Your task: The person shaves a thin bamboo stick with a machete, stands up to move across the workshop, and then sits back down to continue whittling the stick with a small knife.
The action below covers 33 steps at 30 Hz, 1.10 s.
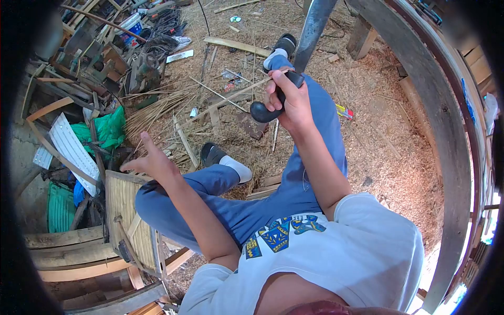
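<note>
My right hand (291,102) is wrapped around the black curved handle (260,112) of a machete, over my right leg. Its broad grey blade (313,34) points up and away, running out of the top of the view. The handle's rounded end sticks out to the left of my fingers. My left hand (155,161) hangs open over my bent left knee, thumb up and fingers stretched out, holding nothing. Near that hand, a short wooden bench or stool (126,202) with a slatted top stands beside my leg.
Wood shavings (383,131) and thin sticks (157,113) cover the ground. Green sheeting (105,131), a white ribbed panel (76,149) and piled scrap (110,63) lie to the left. A curved wooden beam (441,105) runs along my right. A red-yellow packet (344,111) lies near my right leg.
</note>
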Each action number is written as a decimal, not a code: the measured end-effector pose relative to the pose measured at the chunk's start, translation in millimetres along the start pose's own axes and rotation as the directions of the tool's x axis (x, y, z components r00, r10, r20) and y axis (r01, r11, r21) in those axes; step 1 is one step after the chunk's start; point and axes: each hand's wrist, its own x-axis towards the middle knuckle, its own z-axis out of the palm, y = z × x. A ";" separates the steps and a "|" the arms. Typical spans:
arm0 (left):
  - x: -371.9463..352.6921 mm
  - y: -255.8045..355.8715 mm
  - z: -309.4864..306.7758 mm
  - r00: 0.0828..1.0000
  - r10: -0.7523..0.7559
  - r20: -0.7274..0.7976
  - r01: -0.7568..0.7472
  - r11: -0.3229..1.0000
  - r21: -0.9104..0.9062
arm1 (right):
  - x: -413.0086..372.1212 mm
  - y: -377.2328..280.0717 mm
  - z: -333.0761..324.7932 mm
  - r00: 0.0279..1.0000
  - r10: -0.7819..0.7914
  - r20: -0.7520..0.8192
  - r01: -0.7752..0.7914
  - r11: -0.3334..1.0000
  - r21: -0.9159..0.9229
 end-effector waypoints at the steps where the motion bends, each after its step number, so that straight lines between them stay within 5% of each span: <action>1: -4.5 10.4 -2.0 0.998 0.054 -0.025 -0.050 0.991 0.124 | -1.3 -1.5 2.0 1.000 -0.013 0.001 0.013 1.000 0.007; 3: -9.0 32.6 -12.6 0.986 0.156 0.051 -0.164 0.932 0.324 | -1.4 -4.0 4.6 0.999 -0.041 -0.004 0.041 0.999 0.029; 9: -18.4 51.4 -18.0 0.851 0.500 -0.159 -0.412 0.825 0.387 | -5.4 -17.9 11.2 0.993 -0.116 -0.025 0.118 0.987 0.109; 12: -27.7 72.4 -35.7 0.666 0.744 0.052 -0.708 0.608 0.359 | -12.4 -37.1 21.9 0.991 -0.106 -0.076 0.116 0.982 0.148; 15: -52.4 98.1 -52.7 0.523 0.708 0.474 -0.850 0.391 0.352 | -19.1 -56.5 28.2 0.989 -0.140 -0.034 0.144 0.975 0.168; 16: -60.3 107.4 -60.4 0.525 0.659 0.539 -0.848 0.456 0.269 | -22.3 -62.8 30.7 0.988 -0.147 -0.039 0.151 0.975 0.163; 18: -71.0 124.7 -78.2 0.488 0.560 0.670 -0.807 0.581 0.102 | -31.2 -78.3 35.9 0.985 -0.170 -0.001 0.169 0.978 0.122; 21: -72.5 139.4 -103.6 0.302 0.311 0.901 -0.689 0.724 -0.019 | -43.7 -105.5 50.5 0.982 -0.187 -0.026 0.187 0.982 0.004; 24: -87.1 117.8 -106.2 0.259 0.410 0.875 -0.559 0.802 -0.210 | -41.5 -133.7 49.4 0.991 -0.124 -0.045 0.112 0.972 -0.208; 29: -104.8 91.4 -94.4 0.237 0.223 0.946 -0.222 0.960 -0.171 | -44.0 -175.5 60.3 0.998 -0.063 -0.018 0.031 0.683 -0.730; 33: -103.0 68.0 -74.0 0.257 0.103 0.961 0.108 0.985 -0.135 | -48.8 -196.4 70.6 0.997 -0.002 0.080 0.069 0.542 -0.838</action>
